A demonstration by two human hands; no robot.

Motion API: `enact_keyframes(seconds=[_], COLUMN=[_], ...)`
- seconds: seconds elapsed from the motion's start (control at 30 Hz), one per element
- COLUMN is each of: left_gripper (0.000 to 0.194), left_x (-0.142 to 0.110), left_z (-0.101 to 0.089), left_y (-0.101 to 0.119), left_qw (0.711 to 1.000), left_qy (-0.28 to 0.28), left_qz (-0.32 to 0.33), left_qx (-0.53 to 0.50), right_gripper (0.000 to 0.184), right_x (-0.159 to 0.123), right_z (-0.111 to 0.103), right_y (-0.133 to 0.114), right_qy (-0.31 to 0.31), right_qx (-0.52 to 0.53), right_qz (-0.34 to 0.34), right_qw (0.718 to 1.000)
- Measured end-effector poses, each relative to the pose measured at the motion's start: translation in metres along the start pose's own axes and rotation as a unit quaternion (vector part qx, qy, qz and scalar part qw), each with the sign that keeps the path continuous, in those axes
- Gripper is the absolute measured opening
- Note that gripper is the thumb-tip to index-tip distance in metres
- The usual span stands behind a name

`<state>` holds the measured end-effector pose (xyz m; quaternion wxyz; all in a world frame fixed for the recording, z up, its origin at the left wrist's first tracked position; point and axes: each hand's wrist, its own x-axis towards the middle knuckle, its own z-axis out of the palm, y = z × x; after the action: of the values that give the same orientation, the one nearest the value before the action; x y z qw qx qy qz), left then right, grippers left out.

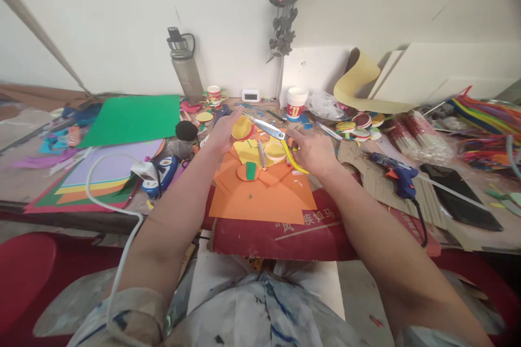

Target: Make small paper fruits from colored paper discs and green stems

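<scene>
My left hand (225,133) is closed around a small round yellow piece with a red edge (243,127), which looks like the bottom part of a paper cup. In my right hand (312,149) is a pair of scissors (271,130) with yellow handles, its blades pointing left toward the round piece. Whether the blades touch it, I cannot tell. Below both hands lie orange paper sheets (260,203) with a green scrap (251,170) on top. A pen-like stick (261,153) and a pale yellow ring (275,151) lie on yellow paper between my hands.
A green sheet (134,119) and stacked coloured paper (106,165) lie left. Against the wall stand a bottle (185,68) and stacked paper cups (297,103). On the right are a glue gun (396,173) and a black phone (462,198). A white cable (91,184) hangs over the front edge.
</scene>
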<state>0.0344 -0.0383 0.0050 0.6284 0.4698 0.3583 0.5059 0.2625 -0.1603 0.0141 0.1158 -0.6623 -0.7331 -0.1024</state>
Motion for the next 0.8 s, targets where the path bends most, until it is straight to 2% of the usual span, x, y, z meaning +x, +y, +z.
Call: enact_keyframes(seconds=[0.6,0.7,0.8], left_gripper=[0.055,0.054,0.052], left_x=[-0.0023,0.0000,0.0031], left_z=[0.0038,0.0017,-0.0017], left_y=[0.0041,0.0020,0.0001], left_qw=[0.997,0.998,0.999], left_qy=[-0.018,-0.018,0.009], left_qz=[-0.068,-0.055,-0.023], left_qx=[-0.026,-0.020,-0.025], right_gripper=[0.034,0.033,0.039], right_x=[0.0016,0.0005,-0.0002], right_z=[0.0017,-0.0007,-0.0035], right_y=[0.0019,0.0021,0.0035], right_qy=[-0.029,-0.015,-0.002], right_qx=[0.027,0.035,0.037], right_qz=[-0.014,0.003,0.016], right_qw=[0.999,0.999,0.999])
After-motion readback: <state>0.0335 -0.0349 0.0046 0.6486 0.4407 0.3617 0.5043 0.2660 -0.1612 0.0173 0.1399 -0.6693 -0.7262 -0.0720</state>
